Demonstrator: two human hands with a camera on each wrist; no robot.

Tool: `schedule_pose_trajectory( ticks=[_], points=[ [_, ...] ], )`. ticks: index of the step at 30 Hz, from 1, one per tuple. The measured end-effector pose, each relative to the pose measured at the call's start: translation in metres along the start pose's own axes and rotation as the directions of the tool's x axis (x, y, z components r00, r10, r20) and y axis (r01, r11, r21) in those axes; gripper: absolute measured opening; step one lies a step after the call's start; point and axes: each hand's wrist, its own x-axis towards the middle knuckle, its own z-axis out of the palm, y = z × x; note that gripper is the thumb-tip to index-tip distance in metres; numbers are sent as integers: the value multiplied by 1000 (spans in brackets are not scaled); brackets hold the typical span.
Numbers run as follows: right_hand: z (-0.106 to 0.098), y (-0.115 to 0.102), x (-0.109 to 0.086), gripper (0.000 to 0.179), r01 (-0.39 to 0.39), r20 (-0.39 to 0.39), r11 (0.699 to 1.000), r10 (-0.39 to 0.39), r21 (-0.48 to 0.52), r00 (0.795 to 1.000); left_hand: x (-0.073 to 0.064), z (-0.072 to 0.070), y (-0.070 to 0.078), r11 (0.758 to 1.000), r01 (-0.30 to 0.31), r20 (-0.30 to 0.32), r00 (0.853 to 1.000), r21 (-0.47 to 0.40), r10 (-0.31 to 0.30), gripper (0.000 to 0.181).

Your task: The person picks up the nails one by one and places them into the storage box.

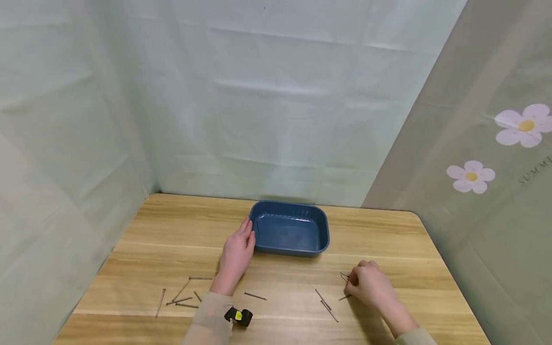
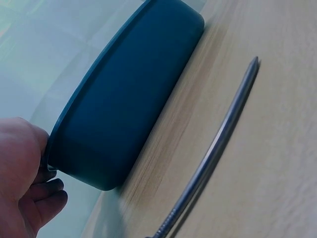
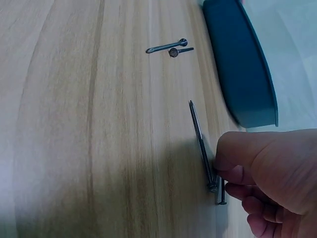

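Observation:
My left hand (image 1: 238, 251) rests against the left end of a dark blue rectangular tray (image 1: 288, 251), its fingers extended along the rim. Inside the tray, near that end, lies one thin nail (image 1: 259, 229). To the tray's right and nearer me, my right hand (image 1: 372, 286) is down at the tabletop. Its thumb and forefinger pinch a nail (image 3: 222, 197), whose shaft is partly hidden by the fingers. Close beside them another nail (image 3: 200, 141) lies on the wood, its head near the fingertips.
Two nails (image 1: 326, 305) lie left of my right hand. A single nail (image 1: 255, 296) is near my left wrist, and several more nails (image 1: 179, 301) are scattered at the left of the wooden table (image 1: 172, 230). Pale curtains (image 1: 280, 105) surround the table.

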Motion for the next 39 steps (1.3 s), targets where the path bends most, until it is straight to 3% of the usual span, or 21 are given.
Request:
schedule_pose_trajectory(
  ticks=[20, 26, 29, 34, 39],
  points=[
    [-2, 1, -5, 26, 45, -52, 998, -47, -43, 998, 3, -1, 8, 1000, -2, 14, 1000, 8, 2, 40],
    [0, 1, -6, 24, 23, -53, 999, -25, -47, 998, 4, 1, 8, 1000, 2, 27, 1000, 13, -3, 41],
    [2, 0, -7, 22, 24, -103, 998, -29, -50, 994, 3, 1, 7, 1000, 3, 25, 1000, 17, -4, 40],
    [4, 1, -5, 18, 73, -273, 995, -90, -71, 958, 2, -1, 6, 1000, 7, 11, 1000, 19, -7, 40],
    [3, 4, 4, 15, 117, -420, 984, -164, -136, 893, 1, -1, 3, 1000, 21, 17, 1000, 23, -21, 40]
  ],
)
